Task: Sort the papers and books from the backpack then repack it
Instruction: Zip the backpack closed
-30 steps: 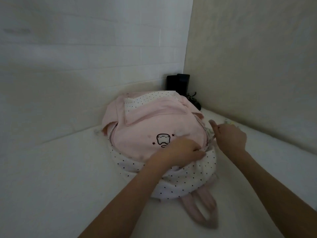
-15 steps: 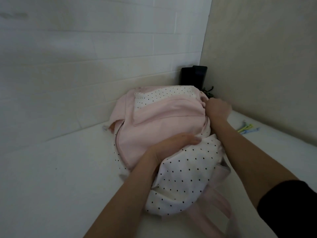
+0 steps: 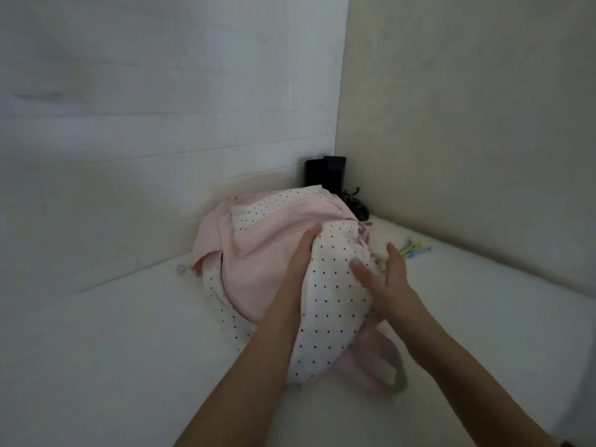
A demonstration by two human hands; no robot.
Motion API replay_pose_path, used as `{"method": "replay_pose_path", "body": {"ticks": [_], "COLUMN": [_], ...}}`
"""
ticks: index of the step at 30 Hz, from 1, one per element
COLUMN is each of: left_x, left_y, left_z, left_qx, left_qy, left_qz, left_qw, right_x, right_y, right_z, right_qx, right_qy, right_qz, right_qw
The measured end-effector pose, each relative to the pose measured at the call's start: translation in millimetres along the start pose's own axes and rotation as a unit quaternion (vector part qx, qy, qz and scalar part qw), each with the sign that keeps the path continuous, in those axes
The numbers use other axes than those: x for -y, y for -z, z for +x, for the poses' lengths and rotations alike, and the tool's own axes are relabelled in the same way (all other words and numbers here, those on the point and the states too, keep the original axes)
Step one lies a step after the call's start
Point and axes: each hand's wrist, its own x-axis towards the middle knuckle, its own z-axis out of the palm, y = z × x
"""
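Observation:
A pink backpack (image 3: 258, 253) with a white black-dotted section (image 3: 332, 304) lies on the white surface, its top toward the corner. My left hand (image 3: 301, 256) lies along the seam between the pink front and the dotted fabric, fingers straight and pressing on it. To the right of the dotted section is my right hand (image 3: 385, 277), blurred, with fingers spread and holding nothing. No papers or books are visible; the bag's inside is hidden.
The backpack's pink straps (image 3: 374, 366) trail toward me. Black boxes (image 3: 325, 172) and a dark cabled object (image 3: 358, 209) stand in the wall corner behind the bag. A few coloured sticks (image 3: 414, 248) lie to the right. Walls close off the left and right.
My right hand came back from the top right of the bag to its right side and opened. My left hand slid further up the bag.

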Motion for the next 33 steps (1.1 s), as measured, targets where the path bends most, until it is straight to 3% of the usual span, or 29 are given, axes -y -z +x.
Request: {"method": "replay_pose_path", "body": {"ticks": [2,4,6,8,10,12,13,15,18,22,25,27,29,31,33], "left_x": [-14.4,-29.1,-49.5,-65.1,-82.4,-99.4,-105.5,-118.2,-140.1,-188.5,-199.0,-190.4,-173.9,-157.4,-146.3], "left_y": [-19.4,-37.7,-51.1,-59.5,-70.0,-81.1,-85.4,-85.8,-72.7,-49.7,-12.0,27.9,61.6,77.7,81.9], "left_z": [-6.5,-13.8,-24.6,-28.8,-38.5,-40.6,-42.0,-45.0,-47.0,-54.2,-68.4,-78.1,-86.9,-88.6,-84.1], "left_qx": [-0.004,-0.015,0.014,0.013,0.036,0.053,0.053,0.069,0.054,0.068,0.072,0.06,0.032,-0.008,-0.055], "left_qy": [-0.053,-0.067,-0.046,-0.085,-0.102,-0.102,-0.1,-0.104,-0.147,-0.234,-0.298,-0.316,-0.31,-0.287,-0.312], "left_qz": [0.019,0.06,0.017,-0.002,-0.018,-0.042,-0.055,-0.076,-0.116,-0.206,-0.19,-0.145,-0.038,0.071,0.165], "left_qw": [0.998,0.996,0.999,0.996,0.994,0.993,0.992,0.989,0.981,0.948,0.933,0.936,0.95,0.955,0.934], "right_x": [-6.7,-14.6,-19.1,-18.4,-15.4,5.3,10.3,16.9,26.4,60.7,111.0,130.7,133.2,125.4,118.0], "right_y": [-1.0,0.1,-7.4,-26.0,-47.1,-60.8,-64.9,-64.4,-43.7,9.3,36.5,48.4,56.6,56.9,46.4], "right_z": [-34.1,-58.8,-79.6,-96.0,-100.2,-88.0,-78.2,-65.9,-43.4,14.6,40.7,55.4,63.9,65.0,64.2], "right_qx": [-0.017,-0.131,-0.224,-0.231,-0.229,-0.18,-0.148,-0.167,-0.256,-0.312,-0.299,-0.238,-0.106,0.008,-0.015], "right_qy": [-0.013,-0.032,-0.033,-0.01,0.07,0.117,0.116,0.17,0.172,0.26,0.343,0.356,0.325,0.259,0.218], "right_qz": [0.017,0.062,0.125,0.162,0.14,0.25,0.25,0.152,0.175,0.109,0.007,-0.074,-0.127,-0.088,-0.052], "right_qw": [1.0,0.989,0.966,0.959,0.961,0.944,0.95,0.959,0.935,0.907,0.89,0.9,0.931,0.962,0.975]}}
